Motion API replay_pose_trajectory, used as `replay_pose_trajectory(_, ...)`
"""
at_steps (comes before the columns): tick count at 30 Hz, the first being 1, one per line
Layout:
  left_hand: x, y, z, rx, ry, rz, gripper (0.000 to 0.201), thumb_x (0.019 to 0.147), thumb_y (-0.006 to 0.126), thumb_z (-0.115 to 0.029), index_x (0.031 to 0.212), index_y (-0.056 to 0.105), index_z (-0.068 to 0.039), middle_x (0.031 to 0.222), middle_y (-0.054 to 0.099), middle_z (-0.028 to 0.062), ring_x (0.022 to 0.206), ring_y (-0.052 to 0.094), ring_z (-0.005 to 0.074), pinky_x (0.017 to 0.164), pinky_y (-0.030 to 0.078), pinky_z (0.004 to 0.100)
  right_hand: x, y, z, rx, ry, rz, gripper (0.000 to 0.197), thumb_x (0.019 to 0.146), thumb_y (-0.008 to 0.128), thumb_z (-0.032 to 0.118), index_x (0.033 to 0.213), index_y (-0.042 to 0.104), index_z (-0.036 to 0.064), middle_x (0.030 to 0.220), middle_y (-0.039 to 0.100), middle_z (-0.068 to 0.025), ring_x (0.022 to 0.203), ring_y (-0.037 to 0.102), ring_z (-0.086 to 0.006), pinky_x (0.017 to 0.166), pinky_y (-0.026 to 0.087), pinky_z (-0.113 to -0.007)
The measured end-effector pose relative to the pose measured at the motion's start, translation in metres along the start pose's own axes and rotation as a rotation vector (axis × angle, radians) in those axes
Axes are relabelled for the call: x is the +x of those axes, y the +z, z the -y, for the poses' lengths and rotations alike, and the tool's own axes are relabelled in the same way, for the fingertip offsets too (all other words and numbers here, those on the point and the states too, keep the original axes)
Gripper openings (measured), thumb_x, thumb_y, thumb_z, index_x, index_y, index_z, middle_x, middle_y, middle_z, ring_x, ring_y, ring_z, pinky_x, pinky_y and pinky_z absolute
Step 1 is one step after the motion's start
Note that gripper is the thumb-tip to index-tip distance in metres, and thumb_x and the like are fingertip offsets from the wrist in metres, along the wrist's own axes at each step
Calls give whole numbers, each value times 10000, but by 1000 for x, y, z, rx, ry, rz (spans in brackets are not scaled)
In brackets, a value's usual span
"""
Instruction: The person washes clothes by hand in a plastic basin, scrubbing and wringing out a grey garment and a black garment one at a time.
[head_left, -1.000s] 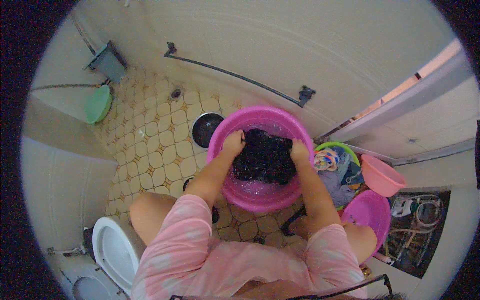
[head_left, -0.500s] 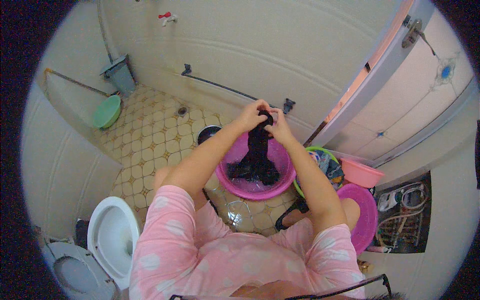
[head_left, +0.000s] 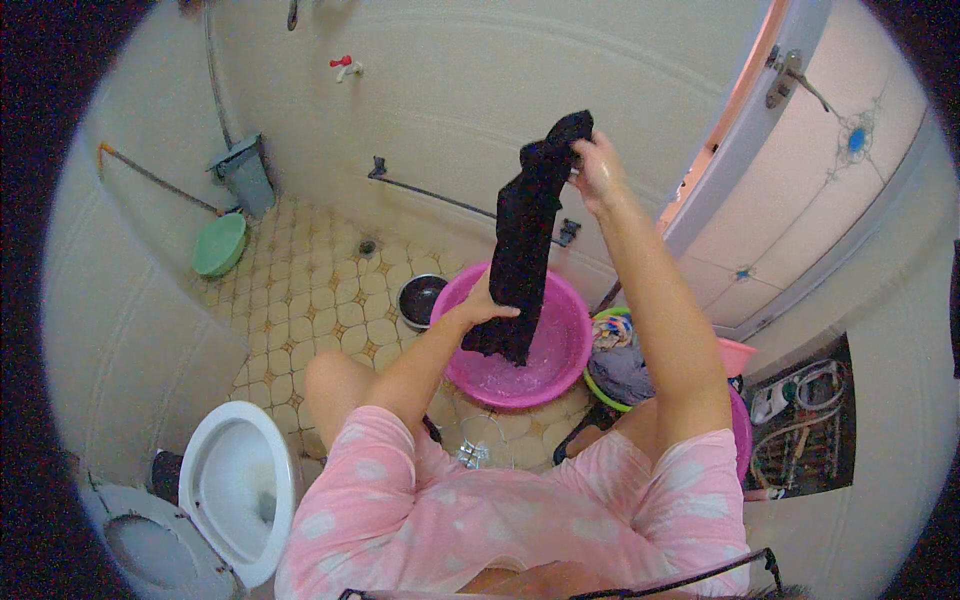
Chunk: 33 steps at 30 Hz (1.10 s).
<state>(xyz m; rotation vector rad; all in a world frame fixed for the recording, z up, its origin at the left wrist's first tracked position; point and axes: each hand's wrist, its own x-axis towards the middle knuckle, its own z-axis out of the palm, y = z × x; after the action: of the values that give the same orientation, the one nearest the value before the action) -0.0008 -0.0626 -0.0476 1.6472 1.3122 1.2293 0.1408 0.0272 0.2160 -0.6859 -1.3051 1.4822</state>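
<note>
We gripped the black garment [head_left: 522, 240] with both hands: right hand [head_left: 598, 170] at its top, left hand [head_left: 487, 303] lower. It hung limp over the pink basin [head_left: 560, 365]. Likely heavy and slippery, it seemed best held bunched.

My one head-worn fisheye looks steeply down and forward at the pink basin [head_left: 565, 345], close below, toilet [head_left: 235, 490] lower-left.

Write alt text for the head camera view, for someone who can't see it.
A person's right hand lifts a wet black garment above a pink basin of water, the left hand gripping it lower down, on a tiled bathroom floor beside a white toilet.
</note>
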Motion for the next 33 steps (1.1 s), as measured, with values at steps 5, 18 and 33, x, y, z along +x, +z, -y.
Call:
replay_pose_trajectory(5,41,16,-17,-328,-198,-80,642,652,703,-140,1205,391,-49,1089,516,72,998,481,205,853,383,325,13,-19,39,63,-91,22,281,785,460,106,1063,443,67,899,537,-74,776,526,-182,641,445,-348)
replay_pose_trajectory(18,58,-9,-69,-852,-326,-146,275,828,498,-284,1020,508,-88,901,560,49,822,549,172,712,464,328,-72,-116,-129,-557,284,340,317,709,514,30,1025,505,8,835,562,-70,740,545,-154,686,452,-276)
replay_pose_trajectory(33,66,-5,-109,-1217,-465,-8,306,834,403,-305,903,568,-57,849,604,80,789,579,213,727,472,355,-17,-90,-213,-59,231,190,567,856,326,507,1073,516,19,1002,576,-110,921,537,-225,832,407,-336)
